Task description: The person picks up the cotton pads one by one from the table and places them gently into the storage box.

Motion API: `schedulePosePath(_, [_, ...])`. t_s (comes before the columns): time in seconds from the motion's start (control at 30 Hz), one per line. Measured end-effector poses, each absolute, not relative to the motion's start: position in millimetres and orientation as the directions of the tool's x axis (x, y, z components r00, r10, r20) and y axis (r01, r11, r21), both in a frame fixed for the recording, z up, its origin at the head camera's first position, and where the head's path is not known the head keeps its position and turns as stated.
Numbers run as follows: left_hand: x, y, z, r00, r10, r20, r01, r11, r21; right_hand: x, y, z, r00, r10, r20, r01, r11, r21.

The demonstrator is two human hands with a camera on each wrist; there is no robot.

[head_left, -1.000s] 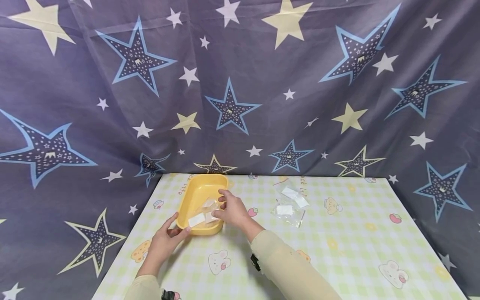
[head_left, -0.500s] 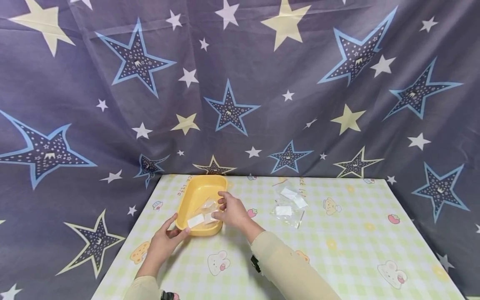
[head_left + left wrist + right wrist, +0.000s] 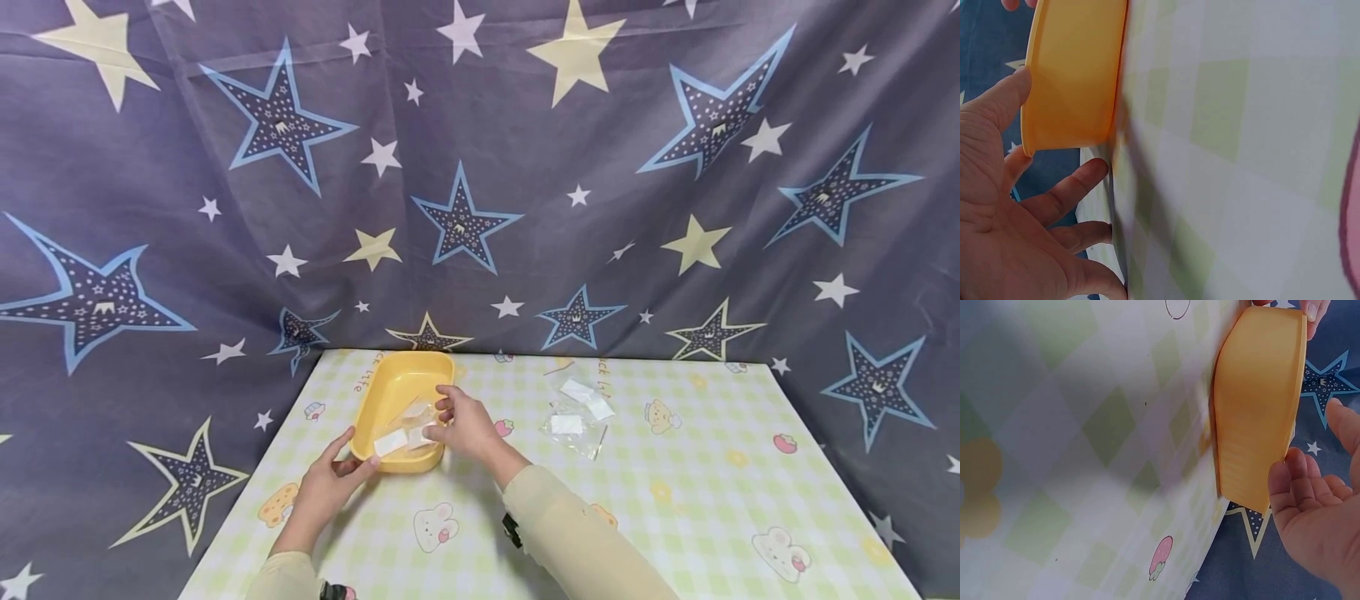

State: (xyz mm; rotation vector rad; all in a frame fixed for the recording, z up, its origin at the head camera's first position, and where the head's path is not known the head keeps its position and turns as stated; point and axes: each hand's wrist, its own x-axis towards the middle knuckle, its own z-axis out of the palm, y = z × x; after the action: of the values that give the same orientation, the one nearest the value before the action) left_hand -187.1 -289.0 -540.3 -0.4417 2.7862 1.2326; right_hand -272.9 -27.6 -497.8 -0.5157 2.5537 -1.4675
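Observation:
A yellow plastic tray (image 3: 375,396) stands at the table's back left, with small clear bags bearing white labels (image 3: 391,442) in its near end. At its near left corner is my left hand (image 3: 330,487), thumb on the front rim and index finger round the left side. In the left wrist view, this thumb (image 3: 1015,94) presses the rim while the other fingers spread below the corner. My right hand (image 3: 468,427) hovers at the right rim, its thumb over the bags. Seen from the right wrist, its loosely bent fingers (image 3: 1297,481) lie right by the rim, thumb apart.
To the right of the tray, several more clear bags with white labels (image 3: 566,424) lie on the table (image 3: 675,500), which has a green checked cloth. A dark star-patterned curtain (image 3: 510,150) hangs directly behind the table's back edge.
The view shifts slightly as the head moves. Both hands, the tray and the bags hold their places.

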Motion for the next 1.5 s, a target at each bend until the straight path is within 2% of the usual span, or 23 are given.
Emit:
schedulePosePath(0.73, [-185.7,-288.9,-537.8,-0.959,-0.226,-0.169,-0.278,0.65,0.707,-266.8,-11.9,-516.7,-0.89,-0.446,0.093,-0.264,0.338,-0.904])
schedulePosePath(1.2, [-186.8,-289.0,-538.9,-0.958,-0.225,-0.175,-0.281,0.638,0.717,-260.2,-3.6,-514.9,-0.86,-0.496,0.119,-0.327,0.356,-0.875])
schedulePosePath(1.5, [-186.0,-288.9,-538.8,-0.957,-0.227,-0.18,-0.286,0.647,0.707,-254.0,13.9,-516.1,-0.872,-0.481,0.094,-0.312,0.397,-0.863])
